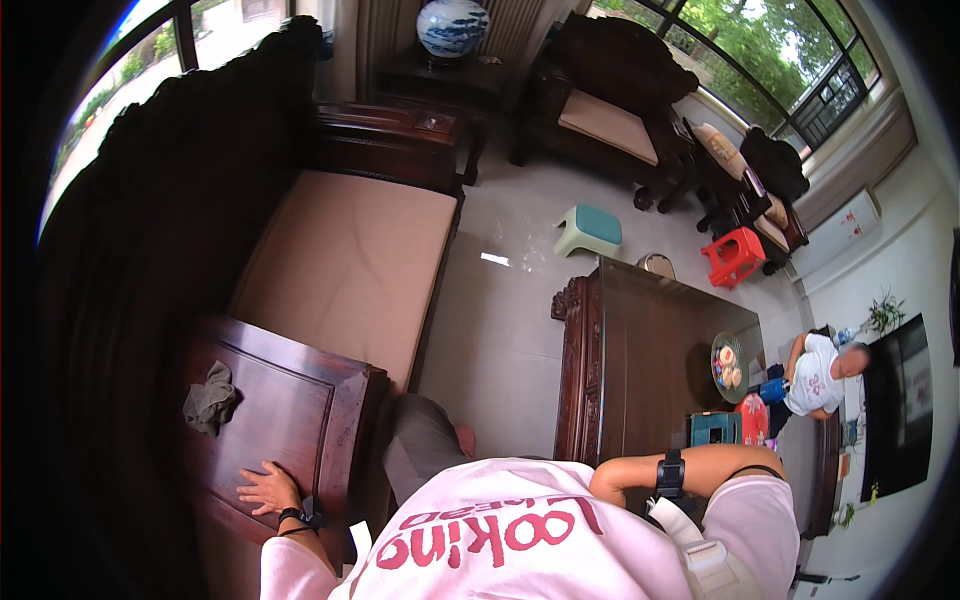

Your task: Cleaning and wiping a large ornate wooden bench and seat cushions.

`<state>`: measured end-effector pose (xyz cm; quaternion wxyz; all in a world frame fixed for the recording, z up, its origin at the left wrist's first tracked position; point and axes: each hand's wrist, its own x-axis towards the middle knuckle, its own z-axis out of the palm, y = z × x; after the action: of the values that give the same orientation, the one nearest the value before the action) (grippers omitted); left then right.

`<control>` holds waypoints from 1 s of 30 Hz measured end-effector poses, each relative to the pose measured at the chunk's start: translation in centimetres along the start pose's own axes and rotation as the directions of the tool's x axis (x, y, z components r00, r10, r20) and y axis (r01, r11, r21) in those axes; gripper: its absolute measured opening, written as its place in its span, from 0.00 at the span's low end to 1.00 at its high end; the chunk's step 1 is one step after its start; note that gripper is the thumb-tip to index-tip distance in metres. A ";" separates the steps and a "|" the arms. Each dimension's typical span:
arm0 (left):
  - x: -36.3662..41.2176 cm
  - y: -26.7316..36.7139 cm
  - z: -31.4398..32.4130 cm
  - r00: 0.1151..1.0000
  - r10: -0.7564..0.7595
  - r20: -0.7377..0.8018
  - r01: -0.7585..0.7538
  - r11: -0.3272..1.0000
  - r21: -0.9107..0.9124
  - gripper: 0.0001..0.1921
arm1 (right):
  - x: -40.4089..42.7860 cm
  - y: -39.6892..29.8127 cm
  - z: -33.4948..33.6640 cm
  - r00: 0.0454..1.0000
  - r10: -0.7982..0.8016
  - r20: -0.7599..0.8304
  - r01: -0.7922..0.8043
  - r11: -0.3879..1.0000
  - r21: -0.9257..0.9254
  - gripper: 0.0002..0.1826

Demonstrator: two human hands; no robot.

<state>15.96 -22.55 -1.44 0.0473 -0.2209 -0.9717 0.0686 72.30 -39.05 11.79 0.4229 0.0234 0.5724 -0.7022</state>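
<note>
My left hand (270,489) rests flat, palm down with fingers spread, on the panelled top of a dark wooden side table (262,382). It holds nothing. A crumpled grey-brown cloth (212,399) lies on the same top, farther from me and apart from the hand. My right arm is bent across the right side of my body, with a black strap near the wrist. Of my right hand (615,478), only the part beside the strap shows, against my pink shirt; its fingers are hidden, so whether it holds anything cannot be told.
A wooden sofa with a beige cushion (352,262) adjoins the side table. A glass-topped coffee table (660,330) bears a dish (739,367) and boxes. A green stool (590,229) and red stool (733,257) stand beyond. Another person (817,379) is at the right, beyond the coffee table.
</note>
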 end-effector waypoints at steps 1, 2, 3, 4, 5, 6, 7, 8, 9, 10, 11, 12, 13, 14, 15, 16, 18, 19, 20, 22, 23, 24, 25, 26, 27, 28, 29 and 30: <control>-0.1 0.0 0.0 1.000 0.012 -0.013 -0.013 1.000 -0.001 0.35 | 0.0 0.2 0.0 1.000 -0.017 -0.008 0.017 0.999 -0.029 0.32; -0.2 0.0 -0.1 0.999 0.016 -0.029 -0.016 1.000 -0.001 0.35 | 0.1 0.2 0.0 0.999 -0.038 -0.022 0.036 0.998 -0.057 0.32; -0.3 0.0 -0.4 1.000 -0.006 -0.022 0.006 1.000 -0.009 0.35 | 0.1 0.6 -0.1 0.998 -0.054 -0.030 0.052 0.995 -0.082 0.32; -0.4 -0.4 -0.7 1.000 0.006 -0.021 -0.006 1.000 0.005 0.34 | -0.2 0.6 -0.1 0.997 -0.071 -0.033 0.067 0.992 -0.110 0.32; -0.5 -0.8 -1.0 1.000 0.018 -0.019 -0.018 1.000 0.019 0.34 | 0.2 1.5 -0.2 0.992 -0.115 -0.055 0.106 0.985 -0.134 0.35; -0.8 0.4 -2.0 0.999 0.049 -0.013 -0.050 0.999 -0.005 0.34 | 5.8 12.0 2.8 0.922 -0.353 -0.159 0.337 0.934 -0.116 0.35; -0.8 -0.7 -2.4 1.000 0.012 0.009 -0.012 1.000 0.002 0.34 | 10.8 21.7 5.1 0.798 -0.568 -0.203 0.552 0.823 -0.133 0.35; -0.8 0.7 -2.1 0.999 0.044 -0.003 -0.044 0.999 -0.002 0.34 | 5.4 12.6 3.2 0.925 -0.315 -0.214 0.299 0.949 -0.101 0.35; -0.8 0.1 -2.1 0.999 0.047 0.007 -0.047 0.999 0.005 0.34 | 4.0 10.6 2.6 0.941 -0.277 -0.193 0.266 0.961 -0.081 0.35; -0.7 -0.2 -2.2 0.999 0.038 0.035 -0.037 0.999 -0.025 0.35 | 3.4 10.1 2.2 0.949 -0.261 -0.177 0.251 0.965 -0.076 0.36; -0.8 -0.4 -2.3 0.999 0.018 0.040 -0.018 1.000 -0.022 0.35 | 2.8 9.5 1.9 0.956 -0.244 -0.163 0.236 0.969 -0.068 0.36; -0.8 -0.2 -2.4 0.999 0.028 0.042 -0.026 0.999 -0.035 0.35 | 2.4 9.0 1.6 0.961 -0.232 -0.154 0.225 0.972 -0.061 0.36; -0.9 -0.2 -2.6 0.998 0.037 0.044 -0.035 0.998 -0.047 0.35 | 2.0 8.5 1.3 0.965 -0.219 -0.143 0.213 0.976 -0.055 0.36; -1.1 -0.2 -2.9 0.998 0.041 0.052 -0.038 0.997 -0.068 0.35 | 1.5 8.0 0.9 0.970 -0.205 -0.134 0.201 0.979 -0.047 0.36; -1.1 -0.1 -3.2 0.998 0.032 0.052 -0.028 0.997 -0.066 0.35 | 1.2 7.8 0.5 0.972 -0.196 -0.127 0.191 0.980 -0.047 0.36; -1.2 -0.1 -3.2 0.998 0.034 0.054 -0.030 0.997 -0.067 0.35 | 1.0 7.4 0.3 0.976 -0.186 -0.117 0.182 0.982 -0.045 0.36; -1.2 0.1 -3.2 0.998 0.036 0.047 -0.033 0.996 -0.078 0.35 | 0.6 6.9 -0.3 0.981 -0.167 -0.102 0.164 0.986 -0.044 0.36; -1.3 0.2 -3.4 0.998 0.028 0.047 -0.025 0.997 -0.078 0.35 | 0.3 6.7 -0.6 0.983 -0.158 -0.098 0.154 0.987 -0.042 0.36; -1.4 0.3 -3.7 0.998 0.031 0.052 -0.027 0.997 -0.069 0.35 | 0.2 6.4 -0.9 0.984 -0.149 -0.093 0.146 0.989 -0.037 0.36; -1.3 0.3 -3.6 0.998 0.033 0.050 -0.030 0.997 -0.064 0.36 | -0.1 6.0 -1.4 0.988 -0.133 -0.079 0.130 0.991 -0.033 0.36; -1.3 0.3 -3.4 0.998 0.026 0.050 -0.023 0.998 -0.066 0.36 | -0.2 5.8 -1.7 0.989 -0.123 -0.077 0.121 0.992 -0.033 0.36; -1.3 0.3 -3.3 0.998 0.027 0.050 -0.024 0.998 -0.064 0.36 | -0.3 5.7 -1.9 0.991 -0.114 -0.073 0.113 0.993 -0.028 0.36; -1.3 0.2 -3.3 0.998 0.028 0.051 -0.025 0.998 -0.062 0.36 | -0.3 5.5 -2.0 0.992 -0.106 -0.071 0.105 0.994 -0.021 0.36; -1.3 0.0 -3.3 0.998 0.022 0.052 -0.019 0.998 -0.064 0.36 | -0.4 5.4 -2.1 0.993 -0.101 -0.068 0.100 0.995 -0.017 0.36; -1.3 0.1 -3.4 0.998 0.024 0.056 -0.020 0.998 -0.066 0.36 | -0.5 5.4 -2.3 0.993 -0.095 -0.069 0.095 0.995 -0.013 0.36; -1.4 0.1 -3.5 0.998 0.025 0.060 -0.021 0.997 -0.068 0.36 | -0.6 5.3 -2.3 0.993 -0.094 -0.075 0.094 0.996 -0.001 0.36; -1.4 0.1 -3.6 0.998 0.019 0.062 -0.015 0.997 -0.071 0.36 | -0.7 5.3 -2.1 0.994 -0.074 -0.078 0.076 0.997 0.027 0.36; -1.4 0.1 -3.7 0.998 0.020 0.066 -0.015 0.997 -0.075 0.36 | -0.7 5.8 -2.1 0.991 -0.105 -0.088 0.106 0.994 0.005 0.37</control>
<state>17.75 -22.63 2.15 0.0062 -0.2285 -0.9727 0.0401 75.39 -36.86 6.90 0.3594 0.0259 0.5874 -0.7246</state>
